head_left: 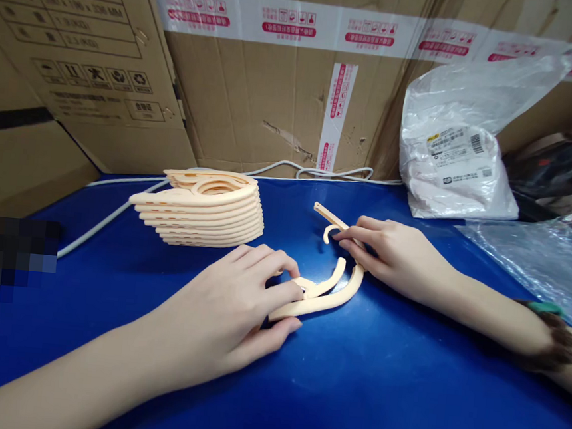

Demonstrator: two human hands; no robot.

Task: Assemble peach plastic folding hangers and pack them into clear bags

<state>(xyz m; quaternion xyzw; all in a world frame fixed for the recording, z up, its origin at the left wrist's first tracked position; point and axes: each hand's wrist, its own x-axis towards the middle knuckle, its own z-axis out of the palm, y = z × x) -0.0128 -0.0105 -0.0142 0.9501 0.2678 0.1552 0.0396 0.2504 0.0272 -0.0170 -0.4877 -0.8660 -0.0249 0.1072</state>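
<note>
A cream plastic folding hanger (331, 302) lies on the blue table top, its curved arm and a shorter curved piece showing. My left hand (258, 299) is closed on its left end, thumb below and fingers above. My right hand (387, 253) pinches another slim cream hanger part (330, 216), with a straight bar and a small hook sticking out past the fingertips. The curved arm's right end reaches up to my right fingers. Whether the two parts are joined there, I cannot tell. Behind my left hand stands a neat stack of folded cream hangers (206, 211).
Cardboard boxes (256, 92) wall off the back. A white plastic mailing bag (462, 176) stands at the back right, with clear plastic wrap (542, 257) in front of it. A white cable (110, 216) runs along the left and rear edges of the blue table (350, 394).
</note>
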